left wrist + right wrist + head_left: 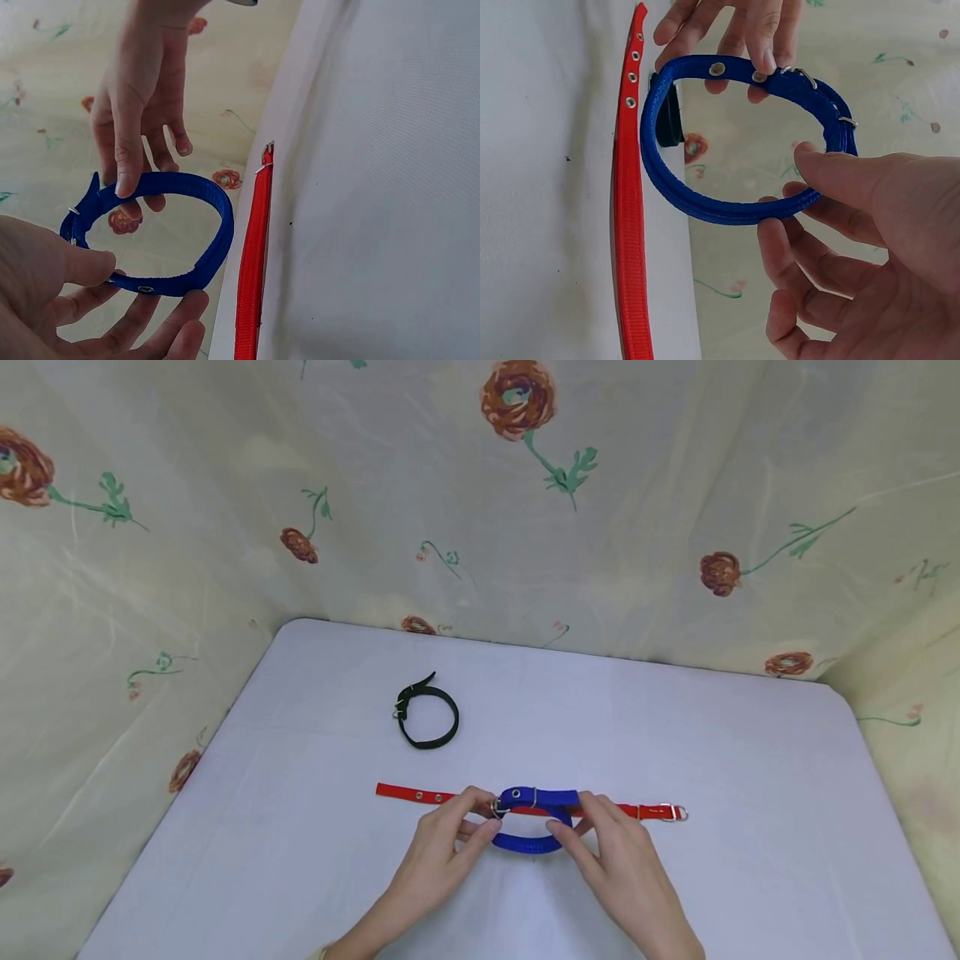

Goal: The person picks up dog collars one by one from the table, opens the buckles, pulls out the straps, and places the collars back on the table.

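Note:
A blue collar [528,844], buckled into a loop, is held up between both hands above the table. My left hand [442,843] pinches its buckle side between thumb and fingers. On the opposite side, my right hand [618,860] grips the band near the strap's free end. Metal eyelets and a buckle show on the collar [739,69] in the right wrist view. Behind it a red collar [405,792] lies stretched flat on the table, its middle partly hidden by the hands and the blue loop. The red collar's buckle and ring point right.
A black collar [455,718], fastened into a loop, lies farther back on the white table [300,710]. Flower-patterned curtain cloth [375,468] hangs around the back and sides of the table.

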A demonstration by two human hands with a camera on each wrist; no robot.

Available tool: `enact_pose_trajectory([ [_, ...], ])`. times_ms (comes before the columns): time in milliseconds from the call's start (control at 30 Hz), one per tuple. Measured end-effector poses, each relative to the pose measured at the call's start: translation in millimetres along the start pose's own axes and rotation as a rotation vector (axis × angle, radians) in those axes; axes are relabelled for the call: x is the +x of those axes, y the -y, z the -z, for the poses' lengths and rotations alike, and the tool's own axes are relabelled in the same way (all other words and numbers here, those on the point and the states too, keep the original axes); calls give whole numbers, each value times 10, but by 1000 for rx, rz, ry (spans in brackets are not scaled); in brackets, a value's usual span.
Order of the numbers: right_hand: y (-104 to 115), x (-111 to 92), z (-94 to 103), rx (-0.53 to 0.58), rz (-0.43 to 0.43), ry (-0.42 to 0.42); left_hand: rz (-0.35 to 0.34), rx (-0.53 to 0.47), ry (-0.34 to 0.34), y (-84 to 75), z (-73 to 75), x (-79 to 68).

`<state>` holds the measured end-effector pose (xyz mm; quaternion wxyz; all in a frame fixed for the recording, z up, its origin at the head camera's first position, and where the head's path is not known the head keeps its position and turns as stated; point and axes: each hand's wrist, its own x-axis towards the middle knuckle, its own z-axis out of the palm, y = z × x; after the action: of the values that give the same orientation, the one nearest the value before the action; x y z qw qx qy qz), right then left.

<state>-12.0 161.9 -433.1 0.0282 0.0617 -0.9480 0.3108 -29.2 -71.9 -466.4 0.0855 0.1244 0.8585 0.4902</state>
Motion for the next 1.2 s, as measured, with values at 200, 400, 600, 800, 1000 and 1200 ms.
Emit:
enact_pose_trajectory([
  [200, 32, -1, 13, 35, 3, -13, 3, 10, 10, -13, 8, -8],
  [400, 42, 0, 41, 96, 12, -9, -24, 17, 16, -22, 13, -26],
  [600, 62, -8, 59, 141, 25, 1, -70, 55, 31, -49, 14, -40],
  [800, 77, -42, 66, 134, 38, 72, -62, 73, 75, -87, 34, -51],
  [1000, 102, -73, 39, 157, 115, 136, -115, 62, 68, -143, 31, -114],
  [1200, 140, -74, 37, 165, 104, 176, -130, 51, 14, -165, 44, -138],
])
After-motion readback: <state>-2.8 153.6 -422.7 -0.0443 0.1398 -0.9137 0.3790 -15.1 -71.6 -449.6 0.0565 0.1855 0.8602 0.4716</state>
